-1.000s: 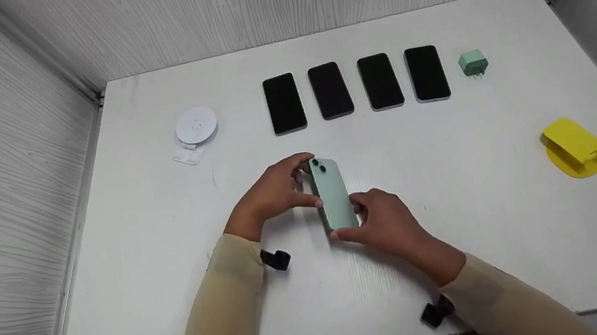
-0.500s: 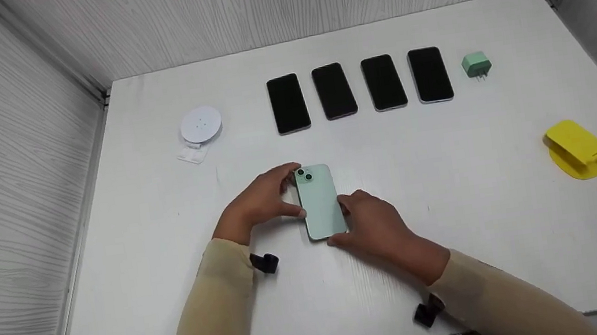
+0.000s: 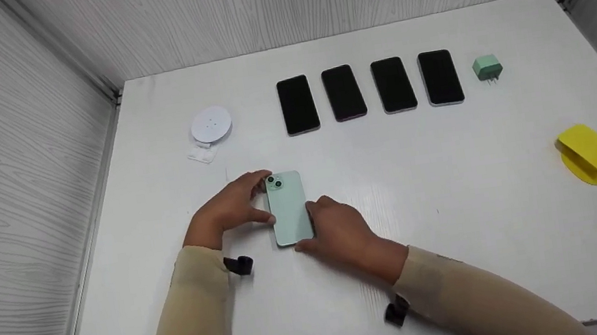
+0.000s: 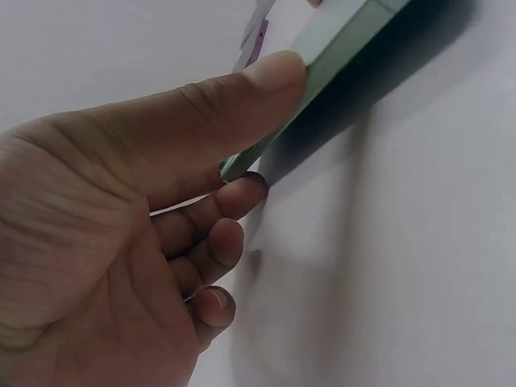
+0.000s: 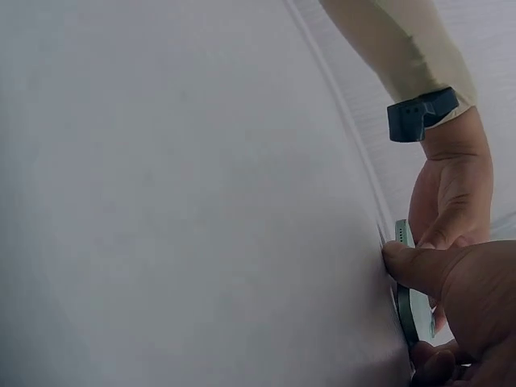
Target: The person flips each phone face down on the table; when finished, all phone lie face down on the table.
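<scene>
Left hand (image 3: 231, 205): gripping the green phone (image 3: 289, 209) near its top. The thumb is on the long left side, and a finger reaches the top left corner. In the left wrist view, the lower fingers are bent in.
Right hand (image 3: 339, 229): gripping the same phone near its bottom. The thumb is on the bottom edge, and the fingers are on the right side.
Green phone: between the two hands, near the middle of the white table (image 3: 494, 268). Its back is up, and two round camera spots (image 3: 278, 184) are at the top left. From the left wrist, its side looks a bit lifted off the table.
Black phones: four in a row behind the hands, dark fronts up, with gaps between them. From left to right: first phone (image 3: 298, 105), second phone (image 3: 344, 92), third phone (image 3: 394, 85), fourth phone (image 3: 441, 78).
Green plug (image 3: 488, 68): just right of the row, with its metal prongs showing.
Yellow holder (image 3: 591, 152): on the far right, well apart from the hands.
White disc (image 3: 212, 125): left of the row, with a small pale piece (image 3: 203, 154) just in front.
Sleeves: tan on both arms, left sleeve (image 3: 188, 317) and right sleeve (image 3: 480, 294).
</scene>
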Demonstrator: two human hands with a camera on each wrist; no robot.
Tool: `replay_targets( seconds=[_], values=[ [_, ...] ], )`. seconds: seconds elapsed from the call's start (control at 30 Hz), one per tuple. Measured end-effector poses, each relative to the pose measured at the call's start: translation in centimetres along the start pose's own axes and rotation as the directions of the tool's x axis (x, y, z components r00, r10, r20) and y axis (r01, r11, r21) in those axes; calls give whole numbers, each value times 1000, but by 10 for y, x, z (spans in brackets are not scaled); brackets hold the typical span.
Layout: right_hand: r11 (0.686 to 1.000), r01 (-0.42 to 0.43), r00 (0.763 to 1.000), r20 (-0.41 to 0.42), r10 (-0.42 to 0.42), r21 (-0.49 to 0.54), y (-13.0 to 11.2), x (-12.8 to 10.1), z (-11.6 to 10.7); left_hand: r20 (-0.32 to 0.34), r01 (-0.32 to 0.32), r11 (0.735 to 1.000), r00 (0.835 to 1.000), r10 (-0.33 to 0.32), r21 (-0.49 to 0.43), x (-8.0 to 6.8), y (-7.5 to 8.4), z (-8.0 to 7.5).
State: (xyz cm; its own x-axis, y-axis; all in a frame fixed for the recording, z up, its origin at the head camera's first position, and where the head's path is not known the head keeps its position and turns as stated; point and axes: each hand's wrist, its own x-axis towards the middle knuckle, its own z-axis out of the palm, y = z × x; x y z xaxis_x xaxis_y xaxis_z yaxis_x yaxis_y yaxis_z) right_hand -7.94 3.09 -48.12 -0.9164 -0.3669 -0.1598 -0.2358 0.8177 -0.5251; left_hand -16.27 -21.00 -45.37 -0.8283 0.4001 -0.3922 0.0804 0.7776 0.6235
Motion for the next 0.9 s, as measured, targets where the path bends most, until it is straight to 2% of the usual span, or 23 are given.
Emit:
replay_targets(
  seconds=[0.33,0.6,0.9],
  values=[
    [995,67,998,6,-67,-73,-27,17,16,-5,47,999,999,-47,15,-10,-23,-18],
    [990,84,996,11,-83,-109,-33,27,22,-10,81,997,997,-81,15,-14,-34,-23],
    [988,102,995,-5,-104,-116,-29,30,25,-22,40,999,999,-40,10,-15,-39,-25]
  ],
)
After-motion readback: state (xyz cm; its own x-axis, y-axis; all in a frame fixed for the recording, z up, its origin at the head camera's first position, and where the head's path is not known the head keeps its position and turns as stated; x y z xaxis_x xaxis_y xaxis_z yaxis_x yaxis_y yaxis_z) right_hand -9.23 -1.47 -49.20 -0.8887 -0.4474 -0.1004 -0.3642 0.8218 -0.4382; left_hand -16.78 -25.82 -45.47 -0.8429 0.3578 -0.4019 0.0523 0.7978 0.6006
